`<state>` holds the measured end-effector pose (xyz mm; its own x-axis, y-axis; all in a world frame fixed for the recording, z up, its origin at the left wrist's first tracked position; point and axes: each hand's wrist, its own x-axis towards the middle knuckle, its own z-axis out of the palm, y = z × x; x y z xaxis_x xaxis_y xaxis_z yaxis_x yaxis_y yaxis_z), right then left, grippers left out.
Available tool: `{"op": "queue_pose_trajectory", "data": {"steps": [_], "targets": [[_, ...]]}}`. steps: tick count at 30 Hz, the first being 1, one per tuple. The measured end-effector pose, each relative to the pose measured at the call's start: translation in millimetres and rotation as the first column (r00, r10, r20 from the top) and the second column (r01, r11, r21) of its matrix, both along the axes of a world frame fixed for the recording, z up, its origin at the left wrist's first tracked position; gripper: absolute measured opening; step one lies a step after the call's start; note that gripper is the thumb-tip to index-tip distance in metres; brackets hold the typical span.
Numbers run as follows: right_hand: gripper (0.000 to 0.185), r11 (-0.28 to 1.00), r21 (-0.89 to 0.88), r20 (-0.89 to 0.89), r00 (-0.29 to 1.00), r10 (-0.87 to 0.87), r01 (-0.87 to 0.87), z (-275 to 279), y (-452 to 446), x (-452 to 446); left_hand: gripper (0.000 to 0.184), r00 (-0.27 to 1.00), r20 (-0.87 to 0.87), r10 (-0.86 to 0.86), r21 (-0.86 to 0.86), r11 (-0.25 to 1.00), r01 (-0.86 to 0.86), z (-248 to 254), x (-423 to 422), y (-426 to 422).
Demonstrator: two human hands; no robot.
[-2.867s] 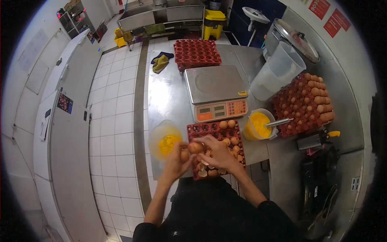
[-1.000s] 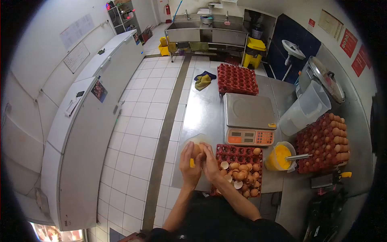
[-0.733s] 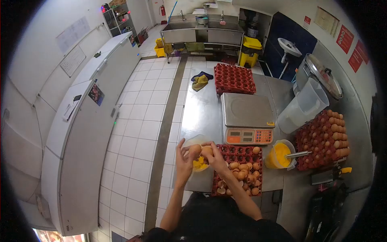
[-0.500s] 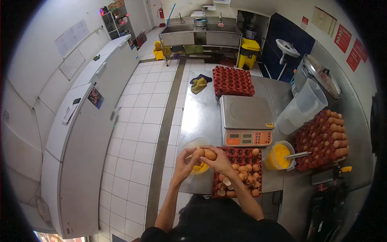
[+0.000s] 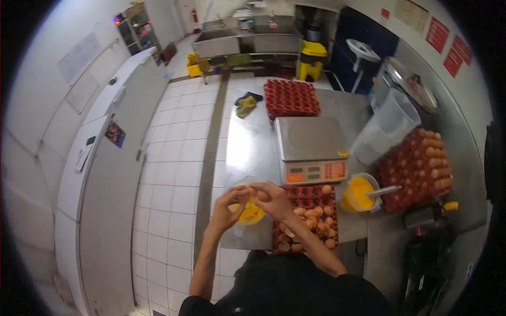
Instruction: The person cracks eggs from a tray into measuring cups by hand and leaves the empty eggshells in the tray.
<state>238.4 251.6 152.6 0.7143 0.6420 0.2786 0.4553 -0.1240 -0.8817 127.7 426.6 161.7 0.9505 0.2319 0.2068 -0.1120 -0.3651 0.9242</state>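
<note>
Both hands meet above a clear container that has yellow yolk in it. My right hand is closed around a brown egg. Beside it, my left hand has its thumb and fingers curled together. A pale patch shows at the left fingertips, but blur hides what it is. Right of the hands lies a red egg tray with several brown eggs and broken shells; my right forearm crosses over its left part.
A scale stands behind the tray. To the right are a jug of yellow liquid with a metal-handled utensil, a large clear measuring jug and stacked trays of eggs. Stacked red trays and cloths lie farther back.
Two brown eggs showed side by side between my hands; now one shows clearly, in my right hand. My left fingers have drawn together. The whole view has shifted somewhat.
</note>
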Motion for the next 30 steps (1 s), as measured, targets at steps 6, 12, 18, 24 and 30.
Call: {"op": "queue_pose_trajectory", "data": {"steps": [6,12,18,24,30], "targets": [[0.046,1.0,-0.014,0.095,0.995,-0.01,0.011,3,-31,-8,0.035,1.0,0.013,0.004,0.059,0.998,-0.004,13,-2,-36],[0.048,0.996,-0.022,-0.172,0.982,-0.085,0.082,14,-115,-20,0.044,0.991,-0.1,-0.085,-0.099,0.992,0.075,1,6,-106],[0.046,0.964,-0.089,-0.434,0.862,-0.264,0.25,-30,-228,-22,0.033,0.944,-0.148,-0.295,0.037,0.952,0.303,-26,61,-195],[0.045,0.892,-0.303,-0.521,0.726,-0.449,0.335,-78,-282,-15,0.032,0.936,-0.103,-0.336,0.555,0.762,0.334,-69,111,-237],[0.045,0.823,-0.362,-0.433,0.703,-0.564,0.438,-99,-288,-10,0.042,0.897,-0.179,-0.405,0.589,0.686,0.427,-100,176,-247]]}}
